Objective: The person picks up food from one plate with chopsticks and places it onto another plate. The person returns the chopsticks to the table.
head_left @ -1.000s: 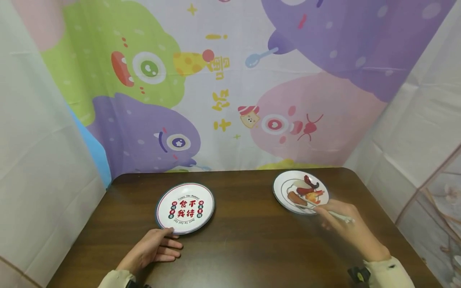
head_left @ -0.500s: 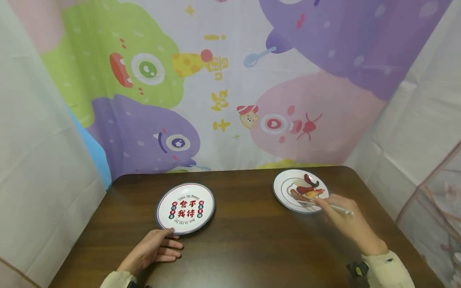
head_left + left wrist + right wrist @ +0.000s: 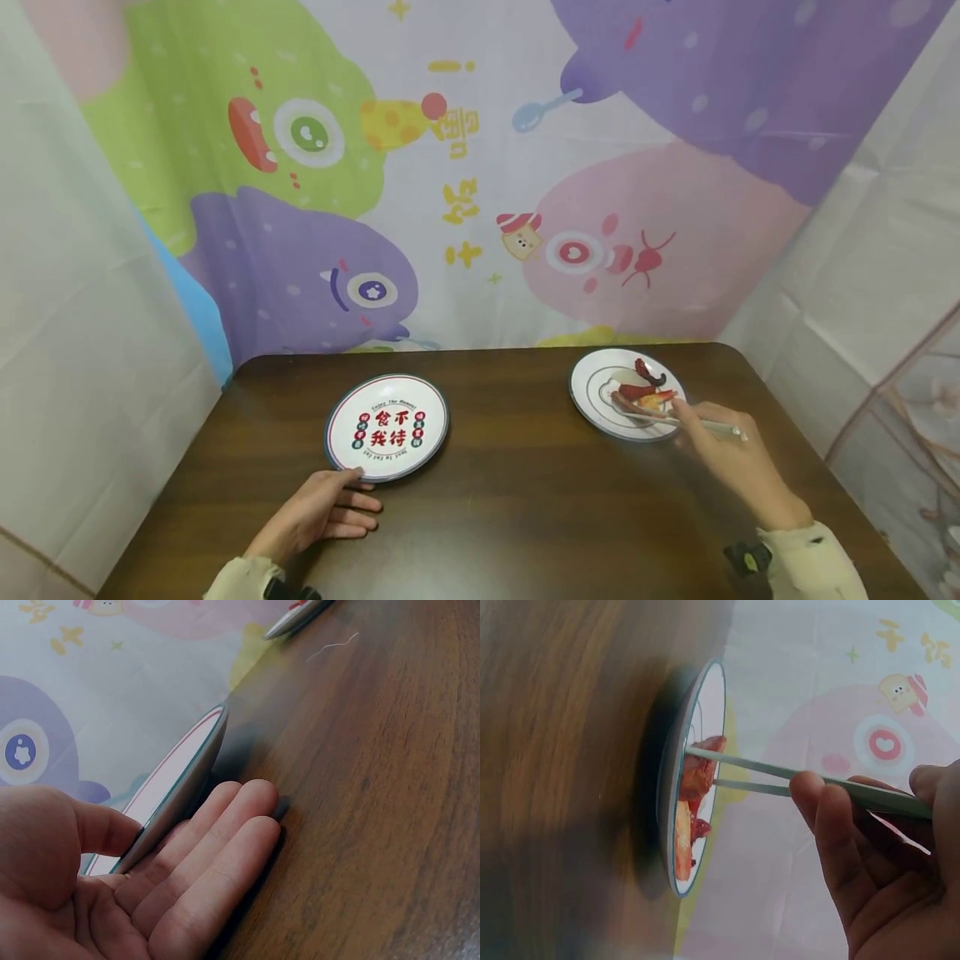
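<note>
Holds a white plate (image 3: pixel 166 776) by its green-lined rim in the left hand (image 3: pixel 150 885), with the thumb on top and three fingers straight over the brown wooden table (image 3: pixel 367 810), well apart from a second plate (image 3: pixel 298 618) cut off at the top, before a cartoon-printed cloth (image 3: pixel 142 675).

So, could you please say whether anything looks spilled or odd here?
Nothing looks spilled. In the left wrist view, a thin pale squiggle stands out against the dark tabletop; thread or scratch, I cannot tell.
</note>
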